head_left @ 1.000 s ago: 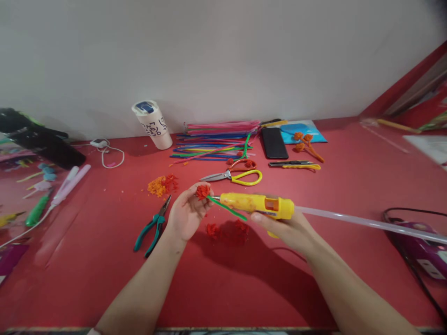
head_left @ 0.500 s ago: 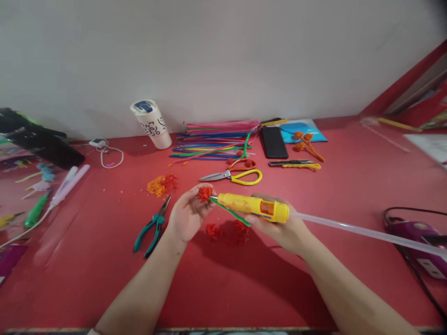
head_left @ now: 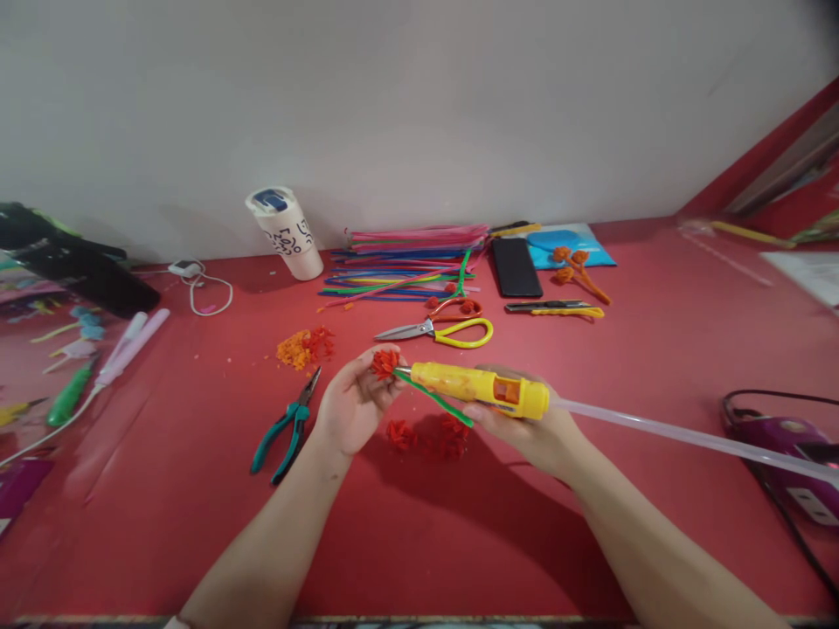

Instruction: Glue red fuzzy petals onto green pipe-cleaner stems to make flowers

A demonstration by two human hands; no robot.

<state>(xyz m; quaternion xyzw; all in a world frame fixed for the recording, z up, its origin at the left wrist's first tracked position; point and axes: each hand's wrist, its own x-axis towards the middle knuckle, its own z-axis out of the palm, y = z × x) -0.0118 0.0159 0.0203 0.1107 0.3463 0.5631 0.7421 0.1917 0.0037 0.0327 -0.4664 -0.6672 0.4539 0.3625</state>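
Note:
My left hand point(head_left: 357, 402) pinches a red pipe-cleaner flower point(head_left: 385, 363) between thumb and fingers. From the flower a green stem point(head_left: 440, 404) slants down to the right. My right hand point(head_left: 524, 428) is wrapped round a yellow hot glue gun point(head_left: 468, 386), its metal nozzle touching or very close to the flower's base. A long translucent glue stick point(head_left: 655, 430) sticks out of the gun's back end. On the table below the hands lie red flower pieces point(head_left: 401, 434), partly in shadow.
Teal-handled pliers point(head_left: 293, 425) lie left of my left hand, near orange and red clippings point(head_left: 296, 349). Scissors point(head_left: 452, 330), pipe cleaners point(head_left: 399, 262), a phone point(head_left: 516, 267) and a utility knife point(head_left: 554, 308) lie beyond. A white tumbler point(head_left: 287, 234) stands at the back; a purple power strip point(head_left: 783, 441) sits right.
Almost nothing differs. The glue gun has shifted very slightly to the right, with its nozzle still at the flower, and my left hand keeps its hold.

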